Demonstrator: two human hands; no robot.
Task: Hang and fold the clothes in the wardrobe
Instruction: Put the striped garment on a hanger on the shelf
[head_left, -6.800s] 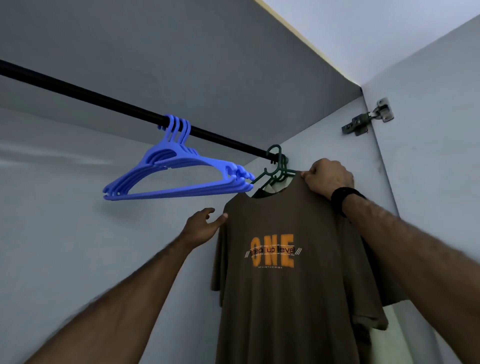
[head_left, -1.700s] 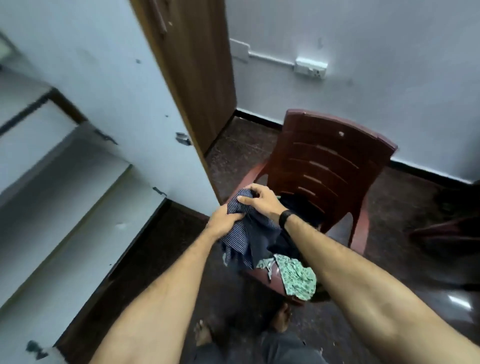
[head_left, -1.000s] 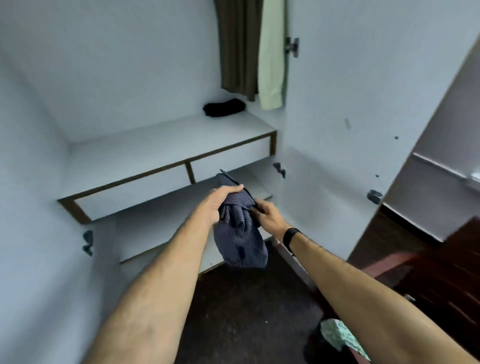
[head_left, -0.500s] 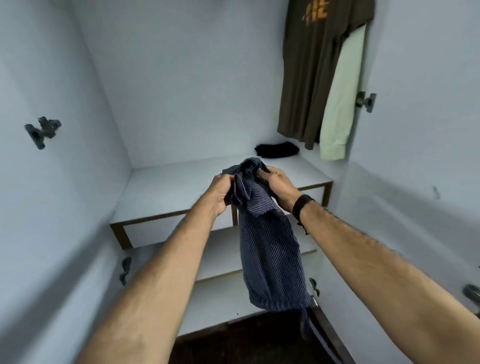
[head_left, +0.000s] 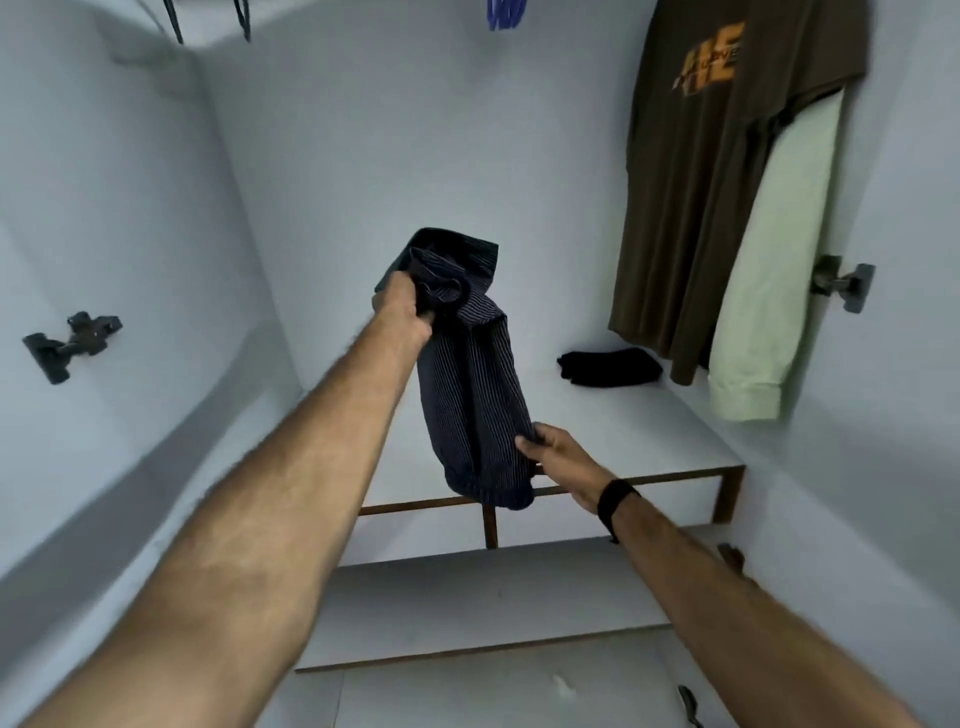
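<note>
1. we hold the striped garment (head_left: 470, 374) in the air in front of the wardrobe, above the front edge of the upper shelf (head_left: 675, 436). it hangs bunched, not yet opened out.
2. our left hand (head_left: 402, 309) grips the gathered top of the garment, fingers curled tight round the cloth. our right hand (head_left: 558, 457) is lower down, with its fingers (head_left: 524, 441) pinching the side of the cloth near the bottom hem; the thumb is hidden behind the fabric.
3. the step in hand, as we judge it, is to open out the garment and find its true edges before we hang or fold it.
4. to do this well, we keep the top grip firm and run the lower hand along the hem until a corner or seam is found. we do not pull hard while the cloth is twisted.
5. we then shift the top hand to a collar or waistband edge, so that the garment drops flat under its own weight.
6. the brown t-shirt (head_left: 701, 182) and the pale green garment (head_left: 763, 291) already hang at the right; we keep our cloth apart from them.
7. blue hangers (head_left: 505, 13) show at the top edge, should hanging be chosen.
8. a dark folded item (head_left: 608, 366) lies at the back of the upper shelf; a folded piece may go beside it.
</note>
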